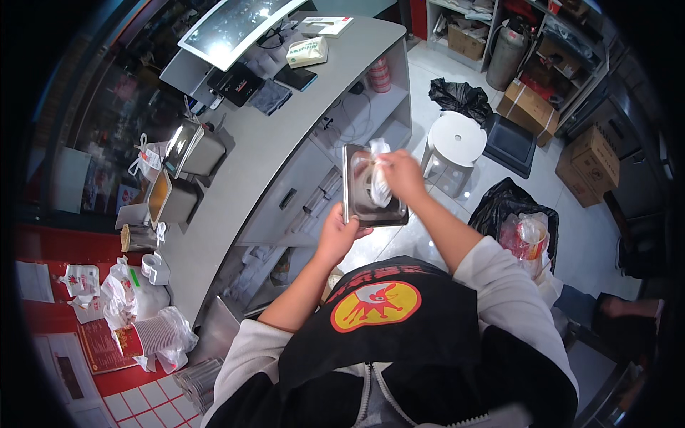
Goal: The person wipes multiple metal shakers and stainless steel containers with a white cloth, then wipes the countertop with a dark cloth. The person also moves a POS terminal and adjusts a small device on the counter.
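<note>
My left hand [338, 235] grips the lower left edge of a rectangular stainless steel lid or shallow pan [359, 206]; which of the two I cannot tell. It is tilted up in front of my apron. A crumpled white tissue or cloth [380, 187] is bunched in my right hand [403, 174] and lies against the steel face. The right fingers are blurred. On the counter to the left stands a covered deep steel food pan [206, 152]. Beside it is another steel pan [182, 200] with something orange-brown visible at its opening.
A curved grey counter [227, 192] runs along the left, with stacked paper cups [155, 337] at its near end. Right of the counter are a white stool [457, 138], a black tub or lid [511, 144], cardboard boxes [588, 163] and a filled black rubbish bag [489, 208].
</note>
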Available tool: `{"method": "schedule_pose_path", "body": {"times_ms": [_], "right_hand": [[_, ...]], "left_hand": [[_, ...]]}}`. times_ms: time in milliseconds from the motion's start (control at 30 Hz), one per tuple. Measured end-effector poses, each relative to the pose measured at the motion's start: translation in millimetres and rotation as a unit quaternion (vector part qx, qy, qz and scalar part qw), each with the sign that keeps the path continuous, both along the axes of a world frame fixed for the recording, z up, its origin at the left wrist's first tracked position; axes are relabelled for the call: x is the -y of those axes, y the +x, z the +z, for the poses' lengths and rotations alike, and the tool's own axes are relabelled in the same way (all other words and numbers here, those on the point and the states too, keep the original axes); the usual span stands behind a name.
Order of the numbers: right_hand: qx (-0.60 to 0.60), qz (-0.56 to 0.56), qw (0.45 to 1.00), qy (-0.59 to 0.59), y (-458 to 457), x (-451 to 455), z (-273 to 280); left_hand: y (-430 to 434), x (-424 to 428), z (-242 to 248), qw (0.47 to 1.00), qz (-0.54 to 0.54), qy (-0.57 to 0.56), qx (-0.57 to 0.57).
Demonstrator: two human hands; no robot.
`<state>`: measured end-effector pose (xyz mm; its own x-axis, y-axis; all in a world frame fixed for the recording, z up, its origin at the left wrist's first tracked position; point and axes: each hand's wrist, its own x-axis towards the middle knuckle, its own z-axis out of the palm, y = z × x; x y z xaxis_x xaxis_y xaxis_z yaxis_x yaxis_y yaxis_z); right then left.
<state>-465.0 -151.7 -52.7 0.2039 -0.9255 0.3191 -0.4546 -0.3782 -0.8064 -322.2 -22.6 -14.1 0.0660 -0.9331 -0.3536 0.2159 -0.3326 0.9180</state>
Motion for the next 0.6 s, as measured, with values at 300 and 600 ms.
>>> {"method": "schedule_pose_path", "body": {"times_ms": [300, 600], "right_hand": [[0.026, 0.064, 0.994, -0.088, 17, -8, 13], [0.143, 0.085, 0.975, -0.148, 39, -1, 9]], "left_hand": [[-3, -1, 7, 0.996, -0.042, -0.068, 0.038], [1, 6, 22, 0.995, -0.055, -0.056, 0.059]]}}
